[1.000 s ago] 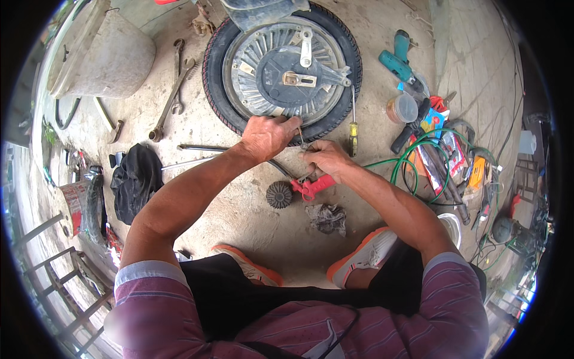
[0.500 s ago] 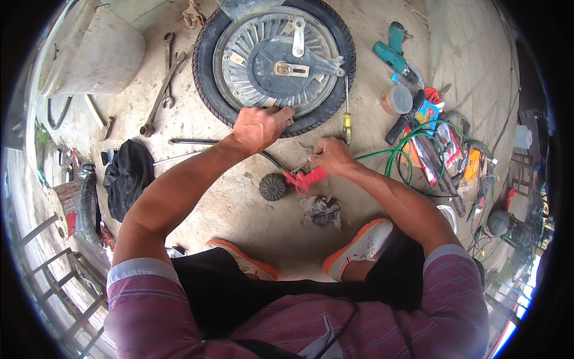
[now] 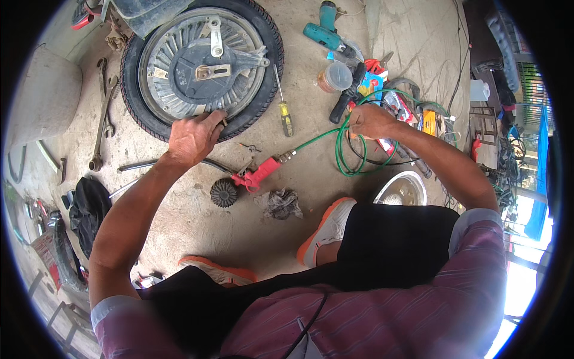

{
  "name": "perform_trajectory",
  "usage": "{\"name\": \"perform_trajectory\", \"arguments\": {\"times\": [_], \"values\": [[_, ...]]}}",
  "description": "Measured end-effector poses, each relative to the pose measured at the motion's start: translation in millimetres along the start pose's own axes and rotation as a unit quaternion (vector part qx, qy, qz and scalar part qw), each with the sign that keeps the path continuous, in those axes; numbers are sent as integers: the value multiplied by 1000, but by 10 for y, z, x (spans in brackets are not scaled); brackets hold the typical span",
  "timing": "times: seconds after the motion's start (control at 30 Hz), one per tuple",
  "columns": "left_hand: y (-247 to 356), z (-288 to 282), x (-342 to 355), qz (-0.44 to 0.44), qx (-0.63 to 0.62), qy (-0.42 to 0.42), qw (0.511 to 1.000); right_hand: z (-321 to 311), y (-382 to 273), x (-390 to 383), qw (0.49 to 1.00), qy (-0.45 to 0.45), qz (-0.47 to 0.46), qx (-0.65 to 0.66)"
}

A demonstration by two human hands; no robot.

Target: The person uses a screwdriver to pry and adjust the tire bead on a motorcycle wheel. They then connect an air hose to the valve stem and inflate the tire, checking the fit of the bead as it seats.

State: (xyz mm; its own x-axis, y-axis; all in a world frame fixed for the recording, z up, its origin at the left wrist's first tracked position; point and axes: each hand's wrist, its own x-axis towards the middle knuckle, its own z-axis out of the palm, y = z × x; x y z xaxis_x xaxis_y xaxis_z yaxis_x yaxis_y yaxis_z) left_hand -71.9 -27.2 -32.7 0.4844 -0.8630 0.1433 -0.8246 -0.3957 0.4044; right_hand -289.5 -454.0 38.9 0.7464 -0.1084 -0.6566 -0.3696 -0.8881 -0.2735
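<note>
Two hands busy: left hand grasps black rubber-tyred wheel upper left, right hand clenches coiled green hose mid-right.

One scooter wheel with its tyre, one yellow-handled screwdriver, one teal cordless drill, one red air blow gun on one coiled green hose, one small toothed gear, one crumpled grey rag, two long wrenches, one lidded plastic jar, one steel bowl, two orange-soled shoes, two hands: left hand, right hand
</note>
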Motion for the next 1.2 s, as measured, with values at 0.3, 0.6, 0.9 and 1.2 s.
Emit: {"name": "perform_trajectory", "arguments": {"times": [0.3,0.6,0.9,1.2], "values": [[20,-5,35,5,-8,3,1000,582,-60,-76,985,143,-81,54],[38,5,58,3,-8,-13,1000,878,-48,161,948,100,-165,-253],[-53,55,-16,15,-25,-9,1000,106,-954,-315,958,69,-273,-55],[806,-387,89,-97,-518,-161,834,-284,-1756,-534,946,78,-308,71]]}}
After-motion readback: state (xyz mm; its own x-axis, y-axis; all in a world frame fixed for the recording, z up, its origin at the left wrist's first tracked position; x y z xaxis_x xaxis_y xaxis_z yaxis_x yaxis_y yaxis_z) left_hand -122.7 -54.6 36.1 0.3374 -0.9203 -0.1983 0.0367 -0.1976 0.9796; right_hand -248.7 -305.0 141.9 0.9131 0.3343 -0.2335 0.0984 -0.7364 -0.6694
